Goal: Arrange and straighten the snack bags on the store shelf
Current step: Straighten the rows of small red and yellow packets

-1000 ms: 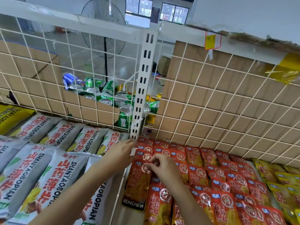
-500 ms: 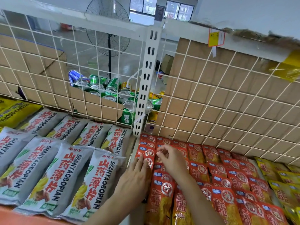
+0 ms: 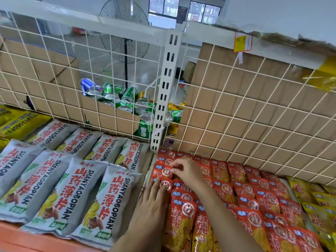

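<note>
Fingers (image 3: 179, 163) of right hand (image 3: 190, 172) pinch 1 red bag (image 3: 161, 171); left hand (image 3: 152, 202) lies flat on another.

SHANYAOBOPIAN bags (image 3: 101, 202) lie in two rows on the left part of the shelf (image 3: 18, 240), and small snack packets (image 3: 254, 206) lie in overlapping rows on the right part. A slotted post (image 3: 166, 91) stands at the far edge between them, with wire grid (image 3: 254, 110) on both sides. Behind the grid, left of the post, a carton (image 3: 116, 119) holds drink cans (image 3: 127, 99). A standing fan (image 3: 125, 39) is farther back.
</note>
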{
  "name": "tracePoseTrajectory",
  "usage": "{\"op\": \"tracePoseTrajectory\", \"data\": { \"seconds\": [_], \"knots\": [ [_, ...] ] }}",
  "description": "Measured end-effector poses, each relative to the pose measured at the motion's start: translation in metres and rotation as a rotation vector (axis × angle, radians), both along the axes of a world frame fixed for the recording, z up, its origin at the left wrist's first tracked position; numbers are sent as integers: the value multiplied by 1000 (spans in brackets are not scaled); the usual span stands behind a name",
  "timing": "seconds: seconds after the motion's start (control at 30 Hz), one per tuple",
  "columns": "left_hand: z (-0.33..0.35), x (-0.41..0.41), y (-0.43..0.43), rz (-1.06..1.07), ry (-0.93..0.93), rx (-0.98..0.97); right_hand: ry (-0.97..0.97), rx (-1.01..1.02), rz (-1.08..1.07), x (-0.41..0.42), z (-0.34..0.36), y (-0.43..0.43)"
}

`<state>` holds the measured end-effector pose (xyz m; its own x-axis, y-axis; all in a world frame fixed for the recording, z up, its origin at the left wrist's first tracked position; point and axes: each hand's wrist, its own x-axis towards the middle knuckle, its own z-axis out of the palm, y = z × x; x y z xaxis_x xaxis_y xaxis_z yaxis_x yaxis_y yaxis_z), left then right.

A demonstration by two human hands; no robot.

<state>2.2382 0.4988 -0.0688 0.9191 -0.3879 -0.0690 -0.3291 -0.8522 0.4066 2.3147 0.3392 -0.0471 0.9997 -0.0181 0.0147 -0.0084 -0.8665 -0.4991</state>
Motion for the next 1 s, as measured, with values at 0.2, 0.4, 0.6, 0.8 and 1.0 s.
{"op": "tracePoseTrajectory", "data": {
  "seconds": [0.2, 0.4, 0.6, 0.8, 1.0],
  "knots": [
    [0, -1, 1, 15, -123, 10, 11, -9, 24, 0, 4, -1],
    [-4, -1, 5, 0, -81, -87, 36, -2, 22, 5, 8, 1],
    [-5, 0, 10, -34, -68, -24, 53, 5, 63, 5, 13, 4],
    [1, -6, 10, -44, 10, -9, 73, -16, 95, 3, 18, 6],
    [0, -8, 11, -51, -16, 37, 48, -37, 35, 3, 14, 9]
  ]
}}
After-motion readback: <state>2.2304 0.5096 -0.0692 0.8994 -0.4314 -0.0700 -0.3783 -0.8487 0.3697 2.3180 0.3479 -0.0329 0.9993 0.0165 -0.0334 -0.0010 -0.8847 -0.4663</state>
